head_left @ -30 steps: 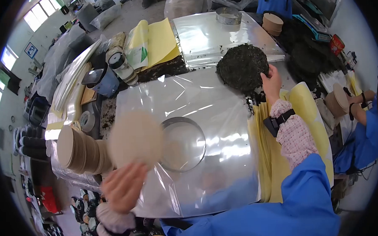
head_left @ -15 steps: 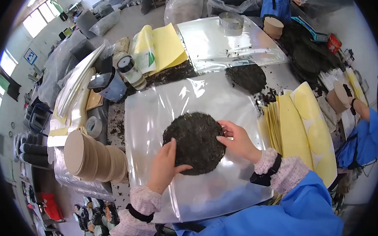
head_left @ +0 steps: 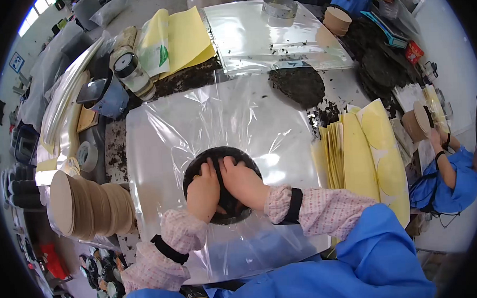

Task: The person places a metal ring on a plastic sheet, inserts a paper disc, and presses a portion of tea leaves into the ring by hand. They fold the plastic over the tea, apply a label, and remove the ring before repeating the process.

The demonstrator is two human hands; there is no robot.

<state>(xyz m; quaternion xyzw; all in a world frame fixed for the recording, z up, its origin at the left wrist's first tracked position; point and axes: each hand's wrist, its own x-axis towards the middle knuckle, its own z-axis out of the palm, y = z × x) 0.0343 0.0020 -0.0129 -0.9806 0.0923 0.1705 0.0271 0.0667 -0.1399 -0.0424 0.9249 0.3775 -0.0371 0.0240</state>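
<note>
The dark, round pressed cake (head_left: 199, 169) lies on the clear plastic sheets in front of me, with a shiny dark rim around it. My left hand (head_left: 203, 196) presses down on its middle, palm downward and thumb toward me. My right hand (head_left: 243, 186) pushes on it just to the right, fingertips close to those of the left. Both hands hide much of the cake's centre, and the bent fingers show only in part. Creases in the plastic sheet (head_left: 194, 116) run out from the cake.
A stack of brown cardboard discs (head_left: 92, 203) stands left, near a tape roll (head_left: 87, 156) and a lidded jar (head_left: 134, 76). Yellow sheets (head_left: 361, 154) lie right. Another dark cake (head_left: 298, 86) and a clear ring (head_left: 279, 10) sit farther back. A co-worker's hand (head_left: 435, 139) is at far right.
My hands have gone from holding the cake's two sides to pressing on its middle, close together. The cake now sits flat, creasing the plastic, and my view has shifted.
</note>
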